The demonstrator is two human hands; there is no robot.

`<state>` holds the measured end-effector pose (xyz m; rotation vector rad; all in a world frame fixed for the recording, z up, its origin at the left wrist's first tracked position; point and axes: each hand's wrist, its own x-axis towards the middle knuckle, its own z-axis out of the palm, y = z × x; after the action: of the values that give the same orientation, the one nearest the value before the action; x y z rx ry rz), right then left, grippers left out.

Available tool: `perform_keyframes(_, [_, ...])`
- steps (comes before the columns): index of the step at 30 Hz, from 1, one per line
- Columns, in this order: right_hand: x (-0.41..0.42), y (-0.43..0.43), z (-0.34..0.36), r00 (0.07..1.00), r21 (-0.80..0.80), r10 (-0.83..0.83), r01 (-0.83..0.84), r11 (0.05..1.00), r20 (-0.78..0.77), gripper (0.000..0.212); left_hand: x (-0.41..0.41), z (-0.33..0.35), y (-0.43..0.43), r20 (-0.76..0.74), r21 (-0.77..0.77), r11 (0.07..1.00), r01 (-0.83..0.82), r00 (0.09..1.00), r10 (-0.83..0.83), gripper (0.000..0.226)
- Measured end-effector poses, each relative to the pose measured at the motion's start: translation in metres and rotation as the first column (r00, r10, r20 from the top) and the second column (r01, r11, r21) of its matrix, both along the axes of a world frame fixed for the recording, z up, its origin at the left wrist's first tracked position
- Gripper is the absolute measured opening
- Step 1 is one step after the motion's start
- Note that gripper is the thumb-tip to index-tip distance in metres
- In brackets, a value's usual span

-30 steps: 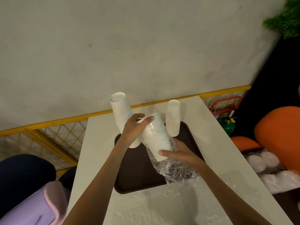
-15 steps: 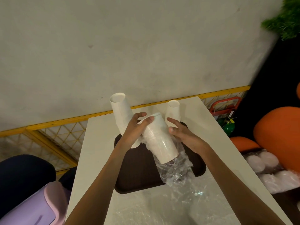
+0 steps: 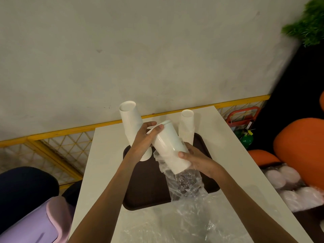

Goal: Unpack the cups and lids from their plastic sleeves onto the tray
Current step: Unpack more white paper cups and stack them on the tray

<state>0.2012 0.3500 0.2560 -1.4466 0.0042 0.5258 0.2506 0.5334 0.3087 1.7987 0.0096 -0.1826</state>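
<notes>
While gripped by both hands, tilted cup stack (image 3: 171, 149), two standing stacks seemingly close behind, on tray (image 3: 149, 195).

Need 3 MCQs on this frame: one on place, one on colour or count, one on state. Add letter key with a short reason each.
1. Where do the two free-standing cup stacks stand?
A. On the floor
B. At the far end of the tray
C. On the orange seat

2. What colour is the tray?
A. Dark brown
B. Yellow
C. White

3. What state is the held stack of cups in?
A. Fully sealed in its sleeve
B. Standing upright on the tray
C. Tilted in both hands, sleeve bunched at its lower end

Key:
1 B: the left cup stack and right cup stack rise from the far end of the tray.
2 A: the tray surface is dark brown against the pale table.
3 C: the left hand and right hand grip the held stack at a slant, with the plastic sleeve hanging crumpled below it.
</notes>
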Motion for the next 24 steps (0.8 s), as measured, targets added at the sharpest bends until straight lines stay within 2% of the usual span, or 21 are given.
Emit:
perform_keyframes(1, [0.002, -0.001, 0.002, 1.000, 0.018, -0.011, 0.011, 1.000, -0.003, 0.116, -0.001, -0.001, -0.002, -0.003, 0.006, 1.000, 0.021, 1.000, -0.021, 0.041])
perform_keyframes(5, [0.007, 0.004, 0.007, 0.999, -0.048, 0.039, -0.038, 0.998, 0.017, 0.094, -0.006, -0.003, -0.009, -0.028, -0.002, 0.999, 0.045, 0.999, -0.045, 0.044])
perform_keyframes(9, [0.004, 0.003, -0.003, 1.000, -0.032, 0.025, -0.025, 0.999, -0.012, 0.107, -0.001, 0.000, -0.006, 0.006, -0.009, 1.000, 0.000, 1.000, 0.000, 0.045])
perform_keyframes(11, [0.002, 0.000, -0.008, 1.000, -0.023, -0.007, 0.007, 1.000, -0.015, 0.106, 0.002, 0.001, 0.001, 0.017, -0.028, 0.999, -0.029, 0.999, 0.030, 0.052])
perform_keyframes(12, [0.002, -0.002, -0.009, 1.000, -0.020, -0.023, 0.023, 1.000, -0.011, 0.097, 0.003, 0.000, 0.005, 0.010, -0.042, 0.999, -0.033, 0.999, 0.034, 0.061])
perform_keyframes(14, [0.003, -0.005, -0.008, 0.997, 0.012, -0.077, 0.077, 0.997, 0.003, 0.067, 0.003, -0.004, 0.017, -0.021, -0.067, 0.998, -0.012, 1.000, 0.010, 0.082])
perform_keyframes(15, [0.004, -0.007, -0.007, 0.993, 0.039, -0.113, 0.113, 0.993, 0.013, 0.056, 0.003, -0.006, 0.023, -0.048, -0.073, 0.997, 0.019, 0.999, -0.023, 0.089])
perform_keyframes(17, [0.005, -0.012, -0.005, 0.983, 0.100, -0.179, 0.174, 0.980, 0.040, 0.048, 0.001, -0.012, 0.035, -0.116, -0.060, 0.990, 0.126, 0.984, -0.133, 0.094])
perform_keyframes(19, [0.007, -0.015, -0.003, 0.974, 0.154, -0.220, 0.209, 0.966, 0.056, 0.050, -0.002, -0.016, 0.044, -0.175, -0.028, 0.967, 0.254, 0.951, -0.255, 0.095])
perform_keyframes(22, [0.008, -0.016, -0.003, 0.968, 0.143, -0.239, 0.228, 0.963, 0.072, 0.067, -0.003, -0.022, 0.054, -0.241, 0.004, 0.928, 0.372, 0.901, -0.361, 0.099])
perform_keyframes(24, [0.008, -0.017, -0.005, 0.972, 0.152, -0.222, 0.209, 0.966, 0.074, 0.060, -0.003, -0.026, 0.059, -0.275, -0.002, 0.906, 0.423, 0.871, -0.407, 0.106])
